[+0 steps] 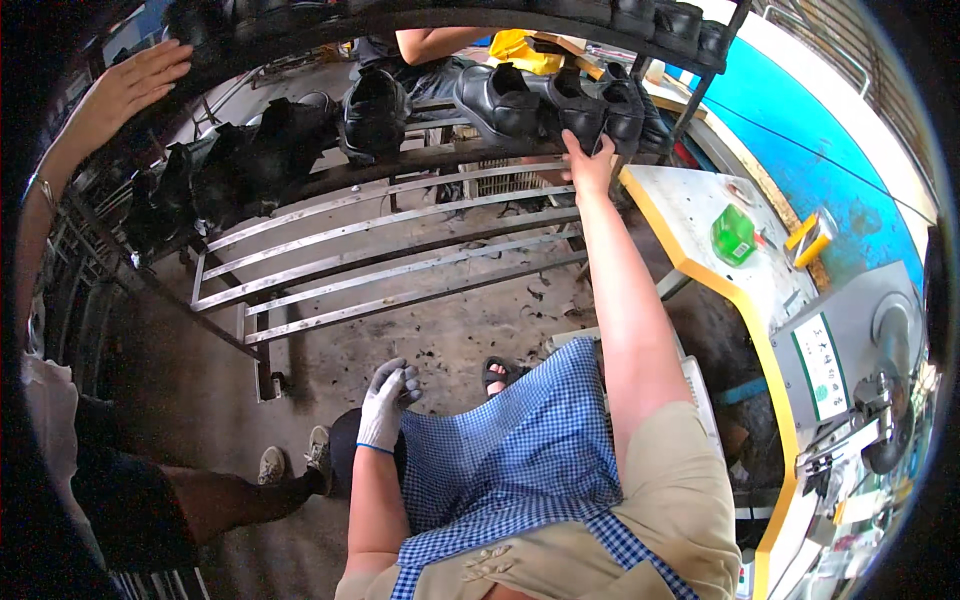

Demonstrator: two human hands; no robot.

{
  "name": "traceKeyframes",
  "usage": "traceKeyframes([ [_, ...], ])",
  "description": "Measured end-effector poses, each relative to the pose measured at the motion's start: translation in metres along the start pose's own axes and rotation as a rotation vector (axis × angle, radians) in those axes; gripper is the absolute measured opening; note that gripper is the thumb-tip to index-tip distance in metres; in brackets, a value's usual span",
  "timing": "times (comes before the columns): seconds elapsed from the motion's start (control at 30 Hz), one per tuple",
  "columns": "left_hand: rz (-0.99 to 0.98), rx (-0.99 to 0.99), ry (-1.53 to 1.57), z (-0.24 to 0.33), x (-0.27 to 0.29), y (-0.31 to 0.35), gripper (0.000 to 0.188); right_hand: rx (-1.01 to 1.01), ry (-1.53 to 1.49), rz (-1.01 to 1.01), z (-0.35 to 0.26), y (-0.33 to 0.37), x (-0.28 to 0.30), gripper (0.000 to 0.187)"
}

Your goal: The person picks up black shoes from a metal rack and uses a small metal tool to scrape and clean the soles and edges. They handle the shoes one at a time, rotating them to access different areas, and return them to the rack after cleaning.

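My bare right hand [588, 165] reaches up to the rack, its thumb and fingers around the near end of a black shoe [577, 100]. Another black shoe [503, 104] stands just left of it, and a further black shoe [624, 112] sits close on its right. My left hand [386, 405] wears a white glove with grey fingertips. It hangs low beside my blue checked apron [510, 430], fingers loosely bent and somewhat apart, with nothing visible in it.
A metal rack [400, 235] carries rows of black shoes. At the left, another person's hand [150, 75] touches the upper shelf; behind the rack a person's arm [440, 42] shows. On the right, a yellow-edged worktable [690, 215] bears a green container [733, 235] and stands by a grey machine [850, 340].
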State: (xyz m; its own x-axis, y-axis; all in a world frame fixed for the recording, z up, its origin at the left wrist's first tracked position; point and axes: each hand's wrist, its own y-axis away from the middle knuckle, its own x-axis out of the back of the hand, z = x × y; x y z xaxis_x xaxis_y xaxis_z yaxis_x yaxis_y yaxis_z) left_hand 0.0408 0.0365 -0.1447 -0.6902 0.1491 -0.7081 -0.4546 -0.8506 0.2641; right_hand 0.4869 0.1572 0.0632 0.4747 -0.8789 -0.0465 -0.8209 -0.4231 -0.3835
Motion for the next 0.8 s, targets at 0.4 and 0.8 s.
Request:
traceKeyframes([
  [0.4,0.033,0.04,-0.072,-0.002,-0.001,-0.002,0.031,0.85,0.504,-0.065,-0.075,0.039,-0.043,0.046],
  [0.8,0.021,0.02,-0.16,-0.002,0.003,-0.002,0.032,0.747,0.469,-0.287,-0.117,0.131,0.016,0.024],
])
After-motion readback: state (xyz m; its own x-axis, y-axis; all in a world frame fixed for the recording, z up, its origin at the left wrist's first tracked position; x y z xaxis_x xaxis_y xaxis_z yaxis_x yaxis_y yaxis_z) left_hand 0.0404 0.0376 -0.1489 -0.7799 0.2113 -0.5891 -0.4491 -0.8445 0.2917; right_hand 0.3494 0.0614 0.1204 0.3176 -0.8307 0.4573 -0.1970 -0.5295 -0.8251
